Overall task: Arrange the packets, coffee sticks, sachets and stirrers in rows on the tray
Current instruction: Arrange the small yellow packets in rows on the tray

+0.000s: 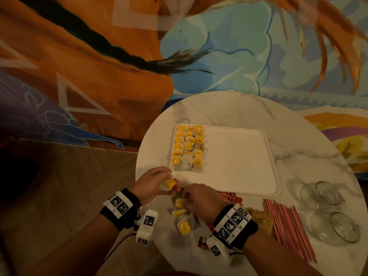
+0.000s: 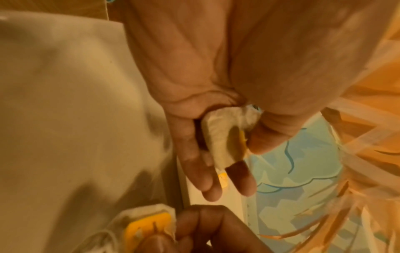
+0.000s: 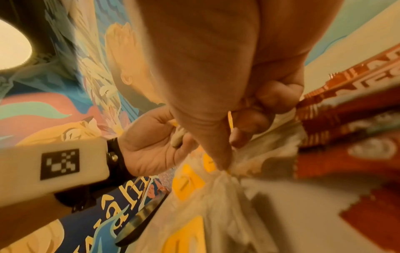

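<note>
A white tray lies on the round marble table, with rows of yellow-tagged tea bags along its left side. Just in front of the tray's near left corner, my left hand holds a tea bag with a yellow tag; in the left wrist view that tea bag sits between thumb and fingers. Beside it my right hand pinches a tea bag from a small pile of tea bags on the table. Red coffee sticks lie partly hidden under my right hand.
Red-and-white striped stirrers lie in a bundle at the right. Brown sachets lie beside them. Two glass jars lie on their sides near the right table edge. A loose red stick sits by my right wrist.
</note>
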A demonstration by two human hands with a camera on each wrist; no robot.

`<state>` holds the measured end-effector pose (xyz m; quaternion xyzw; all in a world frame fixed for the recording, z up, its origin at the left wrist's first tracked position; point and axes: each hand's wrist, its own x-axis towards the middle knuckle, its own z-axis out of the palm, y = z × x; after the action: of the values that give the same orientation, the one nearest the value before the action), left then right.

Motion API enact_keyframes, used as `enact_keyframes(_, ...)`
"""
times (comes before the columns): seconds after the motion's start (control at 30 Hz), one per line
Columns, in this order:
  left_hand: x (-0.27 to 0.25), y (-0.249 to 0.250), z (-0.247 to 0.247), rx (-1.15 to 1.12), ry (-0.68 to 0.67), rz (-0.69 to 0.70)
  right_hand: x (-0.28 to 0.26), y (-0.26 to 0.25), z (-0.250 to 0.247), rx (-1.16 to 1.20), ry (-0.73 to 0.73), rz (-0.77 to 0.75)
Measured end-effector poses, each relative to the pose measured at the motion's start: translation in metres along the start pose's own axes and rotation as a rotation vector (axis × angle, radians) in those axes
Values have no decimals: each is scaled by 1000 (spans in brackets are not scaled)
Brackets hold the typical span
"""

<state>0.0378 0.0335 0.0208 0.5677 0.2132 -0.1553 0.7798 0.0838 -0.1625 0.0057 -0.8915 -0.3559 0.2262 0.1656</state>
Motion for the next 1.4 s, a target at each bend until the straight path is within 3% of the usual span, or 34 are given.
enact_keyframes(0.3, 3, -6, -4, 180, 2, 62, -10, 14, -24, 220, 103, -13)
enact_keyframes(0.47, 5, -6, 3, 125, -7, 44, -12, 17, -38, 364, 163, -26)
enact_keyframes(0.6, 3, -2, 9, 56, -119, 10, -9, 9, -46, 447, 212, -38)
enact_keyframes(0.73, 0, -1, 11, 196, -202, 56, -3, 6, -43, 415, 238, -39)
enact_keyframes(0.9, -1, -1, 11, 370, -90, 105, 3, 3, -34, 403, 205, -46)
enact_keyframes(1.03, -3, -6, 0, 339, -39, 59, 4, 5, -25, 223, 71, -1)
enact_keyframes(1.23, -7, -14, -8, 238, -34, 1, 2, -5, -6, 52, -134, -99)
enact_keyframes(1.4, -7, -17, -12, 257, -35, 14, 2, -5, -5, 108, -84, -116)
